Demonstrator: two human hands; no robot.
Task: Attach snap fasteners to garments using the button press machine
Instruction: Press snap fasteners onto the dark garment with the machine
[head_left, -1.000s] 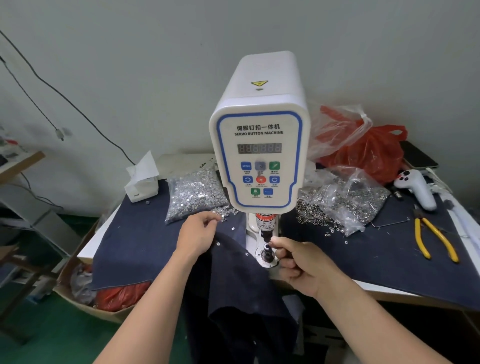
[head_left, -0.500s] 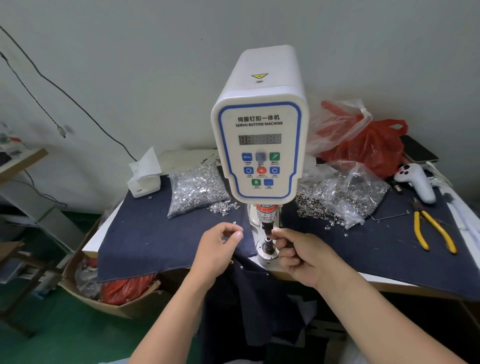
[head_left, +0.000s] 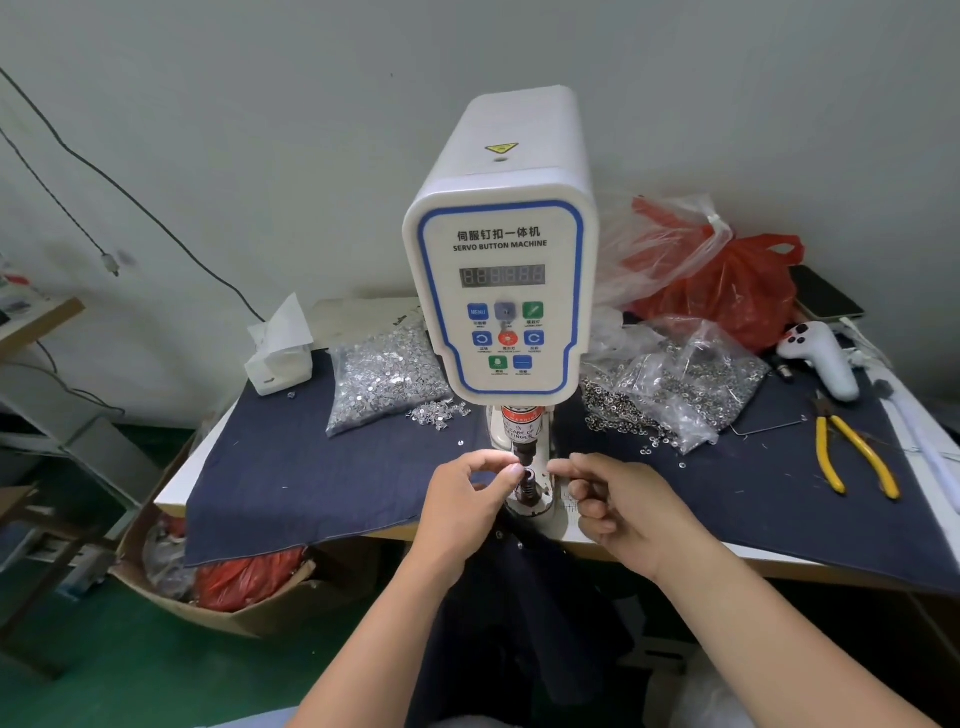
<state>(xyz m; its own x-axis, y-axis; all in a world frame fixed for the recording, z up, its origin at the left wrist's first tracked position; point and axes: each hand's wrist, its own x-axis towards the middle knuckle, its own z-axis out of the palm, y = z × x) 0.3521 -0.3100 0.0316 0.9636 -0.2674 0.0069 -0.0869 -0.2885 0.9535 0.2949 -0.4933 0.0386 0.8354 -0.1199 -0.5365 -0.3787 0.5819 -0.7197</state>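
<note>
Soft, even indoor light, faint shadows, sharp centre, wide-angle bending at the edges, corners slightly blurred.

left hand (head_left: 467, 499) pinch — contents too small | garment (head_left: 519, 623) — cut off below

Both forearms are reaching forward; the left hand (head_left: 464, 499) is pinching thumb and forefinger together, while the right hand (head_left: 623, 506) is curling loosely.

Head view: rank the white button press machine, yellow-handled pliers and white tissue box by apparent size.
1. White button press machine
2. Yellow-handled pliers and white tissue box: they look alike, so unranked.
</note>
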